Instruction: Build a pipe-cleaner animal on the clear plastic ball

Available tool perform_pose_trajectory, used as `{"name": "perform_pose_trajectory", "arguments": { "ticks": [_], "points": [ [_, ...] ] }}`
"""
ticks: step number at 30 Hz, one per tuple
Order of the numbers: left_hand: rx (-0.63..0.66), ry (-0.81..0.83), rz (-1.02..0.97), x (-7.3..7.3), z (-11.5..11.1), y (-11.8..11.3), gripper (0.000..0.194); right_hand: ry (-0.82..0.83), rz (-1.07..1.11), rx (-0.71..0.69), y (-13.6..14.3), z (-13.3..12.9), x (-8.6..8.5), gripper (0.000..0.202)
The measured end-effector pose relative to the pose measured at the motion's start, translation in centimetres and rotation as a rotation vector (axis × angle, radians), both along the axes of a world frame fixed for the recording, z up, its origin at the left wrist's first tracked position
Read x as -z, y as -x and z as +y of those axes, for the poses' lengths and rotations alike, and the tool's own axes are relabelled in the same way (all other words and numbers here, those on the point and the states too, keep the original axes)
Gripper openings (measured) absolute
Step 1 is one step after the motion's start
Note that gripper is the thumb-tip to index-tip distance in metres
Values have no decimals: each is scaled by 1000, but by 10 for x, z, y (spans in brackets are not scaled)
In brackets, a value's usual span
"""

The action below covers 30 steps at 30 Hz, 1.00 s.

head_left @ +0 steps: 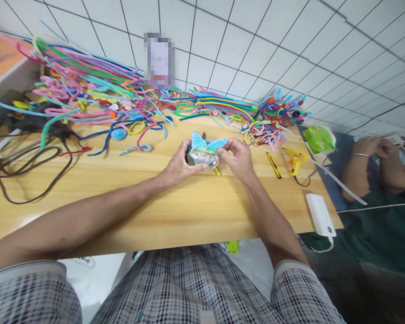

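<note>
Over the middle of the table, both hands are on a craft piece [203,156]: a shiny, clear, rounded body with two pointed blue ears that look wound from pipe cleaner. My left hand [182,164] grips the body from the left, its thumb along the lower edge. At the other side, my right hand [238,157] pinches the tip of the right blue ear [217,144] between thumb and fingers. The left blue ear [198,140] stands up untouched. Part of a yellow tool [217,171] shows from under the piece.
Tangled pipe cleaners [97,96] lie along the tiled wall. At the right are a yellow glue gun [294,161], a yellow cutter knife [273,165] and a white power bank [320,215]. Black cables [30,180] coil at the left. Another person's hands [371,147] rest beyond the right edge.
</note>
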<state>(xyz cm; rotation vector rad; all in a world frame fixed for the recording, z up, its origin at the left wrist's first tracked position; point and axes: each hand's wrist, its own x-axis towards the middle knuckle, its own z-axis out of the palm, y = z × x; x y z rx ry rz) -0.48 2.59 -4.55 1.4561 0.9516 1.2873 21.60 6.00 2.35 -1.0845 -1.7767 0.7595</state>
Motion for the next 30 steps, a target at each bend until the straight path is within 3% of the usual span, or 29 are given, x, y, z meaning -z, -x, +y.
{"name": "perform_pose_trajectory", "arguments": {
  "ticks": [30],
  "points": [
    [18, -46, -26, 4, 0, 0, 85, -39, -50, -43, 4, -1, -8, 13]
  ]
}}
